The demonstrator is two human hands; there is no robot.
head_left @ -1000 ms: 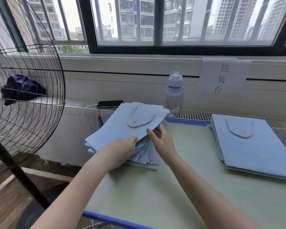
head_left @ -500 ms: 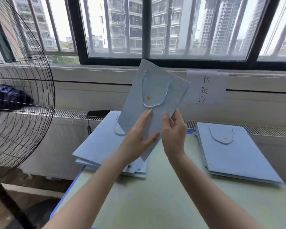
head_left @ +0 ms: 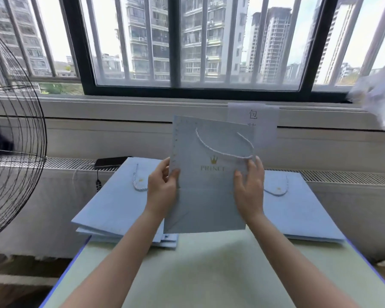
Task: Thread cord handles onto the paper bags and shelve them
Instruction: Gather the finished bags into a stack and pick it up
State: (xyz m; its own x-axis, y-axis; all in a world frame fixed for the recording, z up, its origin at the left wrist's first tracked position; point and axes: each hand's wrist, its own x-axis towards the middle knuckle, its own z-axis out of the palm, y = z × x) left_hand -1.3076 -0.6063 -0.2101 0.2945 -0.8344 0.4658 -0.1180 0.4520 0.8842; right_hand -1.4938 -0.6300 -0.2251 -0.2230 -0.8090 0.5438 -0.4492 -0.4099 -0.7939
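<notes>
The flat paper bag (head_left: 207, 196) is being held upright in the air, above the worktop (head_left: 209, 274), by its two side edges only. The left hand (head_left: 161, 190) is pinching the 9 o'clock edge between thumb and curled fingers (head_left: 173, 174). The right hand (head_left: 249, 187) is gripping the 3 o'clock edge with its fingers more spread.

With so slim a hold, the thin panel is likely risking a buckle or a slip if either pinch loosens. The cord handle (head_left: 222, 152) is drooping close to the right fingertips, so a careless pull could be snagging it and dragging it out of its holes.

The bag is showing pale blue, uncreased, with a gold crown logo (head_left: 213, 160) and a white twisted cord looping across its upper face. Matching stacks are lying at 10 o'clock (head_left: 116, 201) and 2 o'clock (head_left: 298, 210).
</notes>
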